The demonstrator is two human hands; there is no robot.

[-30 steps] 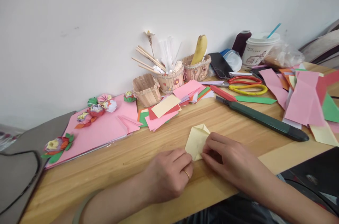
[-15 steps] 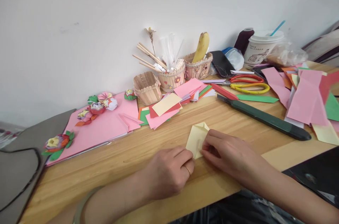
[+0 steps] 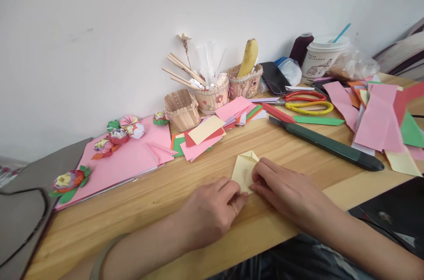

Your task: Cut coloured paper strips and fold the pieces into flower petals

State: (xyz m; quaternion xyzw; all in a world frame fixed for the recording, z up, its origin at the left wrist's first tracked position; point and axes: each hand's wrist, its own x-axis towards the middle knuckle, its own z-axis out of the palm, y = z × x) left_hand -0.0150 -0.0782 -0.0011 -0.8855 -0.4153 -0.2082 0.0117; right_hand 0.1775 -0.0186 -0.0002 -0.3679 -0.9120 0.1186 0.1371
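Note:
A small piece of pale yellow paper (image 3: 243, 169) lies on the wooden table, its far end folded into slanted corners. My left hand (image 3: 215, 209) has its fingers curled and pressed at the paper's near left corner. Opposite it, my right hand (image 3: 278, 187) pinches the right edge between thumb and fingers. Both hands hide the paper's near edge in part. Beyond them lies a stack of coloured paper slips (image 3: 205, 132), with a cream one on top.
A green utility knife (image 3: 331, 147) and scissors with red and yellow handles (image 3: 309, 107) lie to the right, by loose paper strips (image 3: 377, 121). Small baskets (image 3: 182, 110) line the wall. Folded paper flowers (image 3: 117, 136) rest on a pink sheet (image 3: 132, 156) at left.
My left thumb has shifted a little to the right along the paper's near edge. My right hand keeps its pinch. The whole view has shifted slightly.

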